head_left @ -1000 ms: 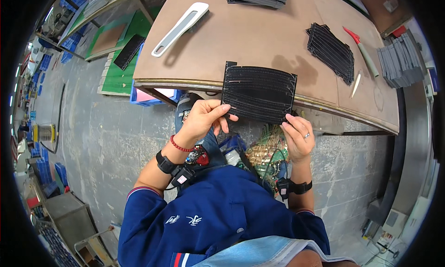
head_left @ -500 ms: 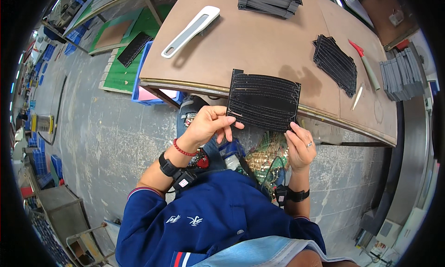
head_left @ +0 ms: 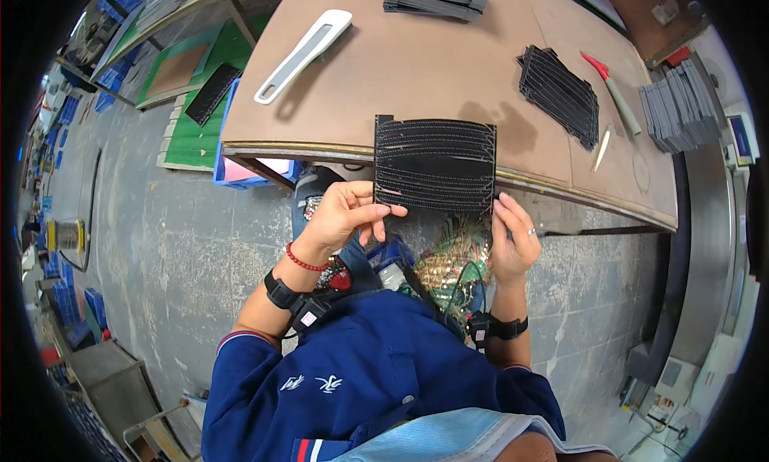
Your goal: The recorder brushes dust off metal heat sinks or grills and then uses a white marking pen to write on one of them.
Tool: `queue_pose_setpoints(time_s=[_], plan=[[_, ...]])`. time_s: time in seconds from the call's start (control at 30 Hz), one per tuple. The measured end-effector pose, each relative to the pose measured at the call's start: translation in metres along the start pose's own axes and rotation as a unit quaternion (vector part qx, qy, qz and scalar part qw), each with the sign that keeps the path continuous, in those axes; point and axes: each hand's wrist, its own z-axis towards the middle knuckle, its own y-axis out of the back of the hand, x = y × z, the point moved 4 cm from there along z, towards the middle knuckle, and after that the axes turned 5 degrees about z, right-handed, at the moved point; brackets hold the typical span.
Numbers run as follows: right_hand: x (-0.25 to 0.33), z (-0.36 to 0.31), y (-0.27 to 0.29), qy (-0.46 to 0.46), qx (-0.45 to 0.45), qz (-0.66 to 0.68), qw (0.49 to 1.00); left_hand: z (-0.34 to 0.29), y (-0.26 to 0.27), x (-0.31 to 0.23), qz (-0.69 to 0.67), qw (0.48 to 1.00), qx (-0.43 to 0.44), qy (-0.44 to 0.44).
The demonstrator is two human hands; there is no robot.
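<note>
- The black stitched panel is held up before the person, overlapping the near edge of the brown-topped worktable in this view.
- The left hand pinches its lower left corner, thumb on the facing side.
- The right hand has its fingertips at the lower right corner; whether they grip it, one cannot tell.
- A white-and-grey brush lies on the tabletop, left of the panel.
- To the right lie a pile of black stitched pieces and a red-and-pale-green tool.
</note>
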Motion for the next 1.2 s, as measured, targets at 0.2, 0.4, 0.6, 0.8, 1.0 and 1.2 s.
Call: queue_pose_setpoints(time_s=[0.2, 0.4, 0.6, 0.8, 1.0, 1.2], plan=[[-0.012, -0.005, 0.003, -0.029, -0.007, 0.032, 0.999, -0.001, -0.001, -0.003, -0.005, 1.0, -0.003, 0.001], [-0.023, -0.018, -0.001, -0.197, -0.021, 0.196, 0.96, 0.0, 0.0, 0.002, -0.007, 1.0, -0.002, 0.003], [-0.031, -0.019, -0.012, -0.352, -0.007, 0.359, 0.864, -0.004, 0.0, -0.001, -0.002, 1.0, 0.0, 0.0], [-0.037, -0.018, -0.02, -0.388, 0.005, 0.406, 0.827, 0.002, 0.0, 0.001, 0.0, 1.0, 0.01, 0.012], [-0.036, -0.011, -0.011, -0.411, -0.029, 0.484, 0.772, -0.009, -0.006, -0.022, 0.154, 0.988, -0.014, 0.023], [-0.054, 0.061, 0.061, -0.349, -0.121, 0.426, 0.826, -0.023, 0.03, -0.093, 0.255, 0.934, -0.18, -0.175]])
